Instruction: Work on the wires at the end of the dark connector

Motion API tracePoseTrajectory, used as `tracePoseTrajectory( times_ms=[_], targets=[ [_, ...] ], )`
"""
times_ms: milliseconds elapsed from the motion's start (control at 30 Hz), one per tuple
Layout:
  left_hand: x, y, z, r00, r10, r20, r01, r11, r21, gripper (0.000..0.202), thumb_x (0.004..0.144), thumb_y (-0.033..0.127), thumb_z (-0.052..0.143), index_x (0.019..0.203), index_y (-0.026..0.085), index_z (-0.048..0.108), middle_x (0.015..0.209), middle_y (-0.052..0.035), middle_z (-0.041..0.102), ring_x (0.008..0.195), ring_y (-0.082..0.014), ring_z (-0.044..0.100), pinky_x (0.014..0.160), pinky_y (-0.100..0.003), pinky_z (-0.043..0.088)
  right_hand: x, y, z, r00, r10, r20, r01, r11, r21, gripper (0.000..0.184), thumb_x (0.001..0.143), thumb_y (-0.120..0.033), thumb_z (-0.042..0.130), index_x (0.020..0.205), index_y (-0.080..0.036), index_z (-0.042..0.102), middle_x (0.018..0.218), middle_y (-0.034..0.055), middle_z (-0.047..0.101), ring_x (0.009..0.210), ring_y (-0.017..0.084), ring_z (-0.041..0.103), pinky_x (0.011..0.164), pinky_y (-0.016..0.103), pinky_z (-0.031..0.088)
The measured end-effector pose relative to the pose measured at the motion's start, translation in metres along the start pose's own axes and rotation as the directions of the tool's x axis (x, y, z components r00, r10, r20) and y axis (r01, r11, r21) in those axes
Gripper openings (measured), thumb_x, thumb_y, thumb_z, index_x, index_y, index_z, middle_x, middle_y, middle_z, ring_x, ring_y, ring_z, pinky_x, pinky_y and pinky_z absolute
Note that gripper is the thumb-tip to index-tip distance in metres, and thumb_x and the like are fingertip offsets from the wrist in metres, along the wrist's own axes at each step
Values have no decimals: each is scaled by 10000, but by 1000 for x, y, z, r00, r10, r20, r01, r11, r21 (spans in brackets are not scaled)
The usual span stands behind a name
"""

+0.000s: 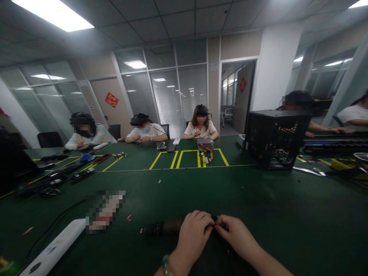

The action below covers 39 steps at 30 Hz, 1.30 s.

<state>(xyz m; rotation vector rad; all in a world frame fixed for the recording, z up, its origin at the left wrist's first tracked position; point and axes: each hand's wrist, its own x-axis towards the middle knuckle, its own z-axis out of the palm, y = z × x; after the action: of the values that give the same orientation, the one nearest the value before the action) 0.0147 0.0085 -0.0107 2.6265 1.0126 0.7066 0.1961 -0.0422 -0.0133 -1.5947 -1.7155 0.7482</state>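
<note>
A dark cylindrical tool (168,227) lies across the near part of the green table. Its narrower left end carries a small pale tip, and its exact kind is unclear. My left hand (194,230) is wrapped over the tool's right part and hides much of it. Beside it, my right hand (234,232) is pinched at the tool's right end, close to the left fingertips. What the right fingers hold is too small and dark to make out. A green bangle (166,265) circles my left wrist.
A white power strip (54,245) with a black cable lies at left, near a blurred-out flat item (106,212). Across the green table (138,184) stand a black computer case (276,140) and a power supply (205,144) with wires. Several people sit around the far side.
</note>
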Motion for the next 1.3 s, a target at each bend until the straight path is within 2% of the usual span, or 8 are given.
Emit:
tracePoseTrajectory(
  times_ms=[200,367,633,900,1067,1300],
  targets=[
    [-1,4,-3,999,2,-34,-2,1000,-8,107,885,155,627,917,254,651,1026,22,666,975,-194,554,874,-348,381,-1,5,0,1000,-6,17,5,1000,15,101,866,-232,612,889,-216,709,787,-1,715,711,183,654,614,216,427],
    [-3,6,-5,1000,2,-16,-2,999,33,103,889,164,623,932,251,655,1026,22,666,980,-184,556,878,-332,388,-4,2,-3,1000,-10,7,9,1000,6,106,857,-206,604,820,-201,703,780,6,718,717,188,663,624,224,431],
    [-3,7,-6,1000,-4,-22,4,1000,4,101,902,184,589,953,240,657,1026,-2,671,982,-199,560,892,-349,397,-6,4,6,998,18,-65,-17,1000,17,184,936,-271,534,855,-201,684,800,-3,698,741,180,651,628,218,422],
    [-4,7,-9,1000,0,0,0,1000,-20,145,885,134,592,950,253,643,1054,21,660,989,-193,548,903,-349,380,-4,6,4,999,21,-26,-20,1000,23,128,898,-227,583,817,-212,681,772,-17,695,712,171,639,595,207,396],
    [-2,5,-5,998,-68,12,68,997,-22,195,865,133,609,1007,265,614,1009,23,653,955,-198,550,853,-342,392,0,11,7,999,41,-17,-40,999,35,104,880,-221,598,799,-213,662,751,-23,686,684,167,630,574,204,384],
    [0,2,-3,996,-78,36,78,997,-3,117,867,137,611,924,239,599,1039,27,641,991,-189,537,905,-339,370,2,8,6,999,51,-9,-51,999,-11,116,873,-200,580,791,-205,663,756,-20,679,695,163,617,611,202,390]
  ],
)
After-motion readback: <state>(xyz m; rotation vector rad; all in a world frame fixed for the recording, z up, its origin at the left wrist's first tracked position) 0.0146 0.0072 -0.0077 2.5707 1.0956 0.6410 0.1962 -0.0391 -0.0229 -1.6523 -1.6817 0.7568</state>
